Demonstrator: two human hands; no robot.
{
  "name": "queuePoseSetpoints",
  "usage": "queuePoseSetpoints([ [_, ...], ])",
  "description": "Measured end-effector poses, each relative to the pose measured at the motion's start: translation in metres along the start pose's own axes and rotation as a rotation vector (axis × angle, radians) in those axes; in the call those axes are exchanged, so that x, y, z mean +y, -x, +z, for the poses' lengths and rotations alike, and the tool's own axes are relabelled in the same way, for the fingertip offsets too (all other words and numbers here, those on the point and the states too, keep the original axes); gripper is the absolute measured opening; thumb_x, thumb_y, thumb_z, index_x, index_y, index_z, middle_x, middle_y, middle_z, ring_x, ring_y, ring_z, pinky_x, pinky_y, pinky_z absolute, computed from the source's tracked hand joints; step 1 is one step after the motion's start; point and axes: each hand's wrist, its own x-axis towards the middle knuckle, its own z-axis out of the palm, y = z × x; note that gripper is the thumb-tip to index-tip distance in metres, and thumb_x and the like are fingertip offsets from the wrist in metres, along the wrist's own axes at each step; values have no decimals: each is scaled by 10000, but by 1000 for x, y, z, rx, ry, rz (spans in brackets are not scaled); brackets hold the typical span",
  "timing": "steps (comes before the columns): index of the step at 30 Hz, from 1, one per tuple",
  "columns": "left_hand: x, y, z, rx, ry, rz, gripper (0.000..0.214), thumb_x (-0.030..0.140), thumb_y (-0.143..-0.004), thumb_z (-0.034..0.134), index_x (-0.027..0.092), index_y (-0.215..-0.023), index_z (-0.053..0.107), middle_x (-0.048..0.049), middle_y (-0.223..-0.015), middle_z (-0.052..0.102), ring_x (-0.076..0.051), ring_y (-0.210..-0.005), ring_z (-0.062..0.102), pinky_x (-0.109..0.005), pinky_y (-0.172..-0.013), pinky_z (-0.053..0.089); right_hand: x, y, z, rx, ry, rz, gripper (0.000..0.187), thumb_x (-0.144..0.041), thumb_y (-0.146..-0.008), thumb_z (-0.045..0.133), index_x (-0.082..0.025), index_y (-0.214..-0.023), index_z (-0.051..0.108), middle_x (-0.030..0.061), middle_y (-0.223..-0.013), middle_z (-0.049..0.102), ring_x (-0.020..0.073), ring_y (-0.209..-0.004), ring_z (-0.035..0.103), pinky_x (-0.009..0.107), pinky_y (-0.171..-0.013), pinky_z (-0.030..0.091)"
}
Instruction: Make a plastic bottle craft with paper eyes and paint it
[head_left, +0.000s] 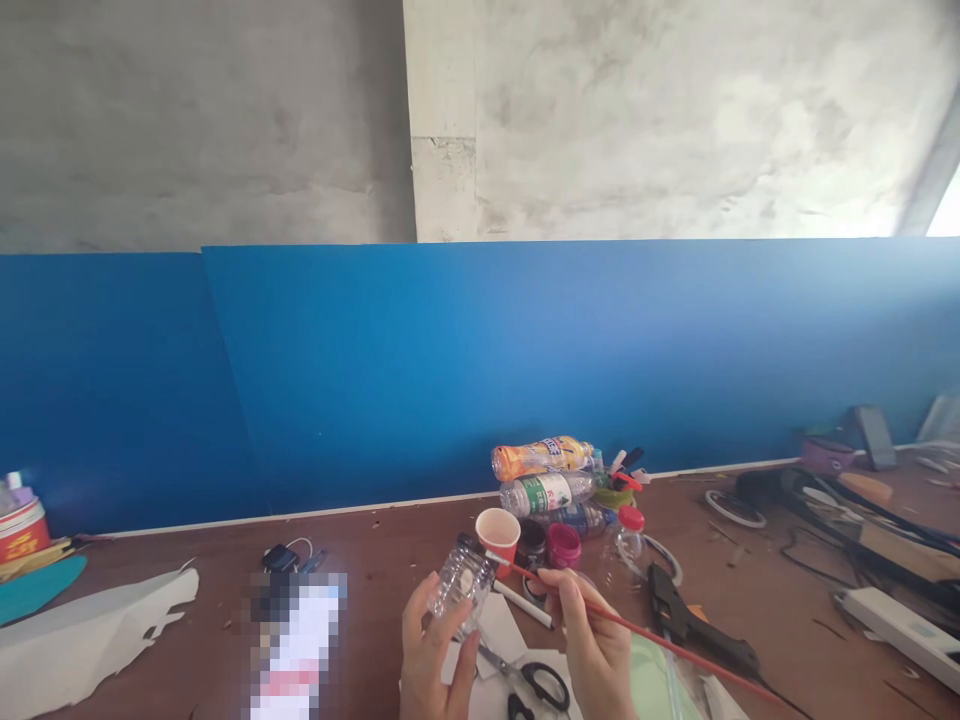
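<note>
My left hand (431, 650) is wrapped round a small clear plastic bottle (459, 583), held tilted above the table near its front edge. My right hand (592, 645) pinches a long thin red paintbrush (652, 635); its tip touches the bottle's dark upper end. The brush handle runs down to the right. Just behind the bottle stands a small pink paper cup (498, 533). A magenta paint jar (563, 545) and a dark jar (531, 545) stand beside the cup.
Three plastic bottles (547, 478) lie stacked against the blue back board (480, 370). Scissors (536, 685) and white paper lie below my hands. A black glue gun (694, 625), a white power strip (896, 625) and cables fill the right. White paper (82, 630) lies at left.
</note>
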Motion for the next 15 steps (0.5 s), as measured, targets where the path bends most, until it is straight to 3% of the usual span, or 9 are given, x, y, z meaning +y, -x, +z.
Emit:
queuePoseSetpoints([
  [8,-3,1,1,29,-1,-42,203,245,-855,539,238,-1031,640,-105,-1275,478,-258,-1172,521,-387,-864,527,0,-1,-1,-3,-31,26,318,-492,-774,618,-199,-767,743,45,-615,649,147,-529,516,246,-482,433],
  [15,-6,2,1,11,12,-157,215,280,-856,537,250,-1047,630,-106,-1290,468,-271,-1197,484,-421,-878,516,5,-8,-3,125,-181,250,410,-564,-699,663,-164,-752,732,53,-612,654,144,-534,525,239,-490,422],
])
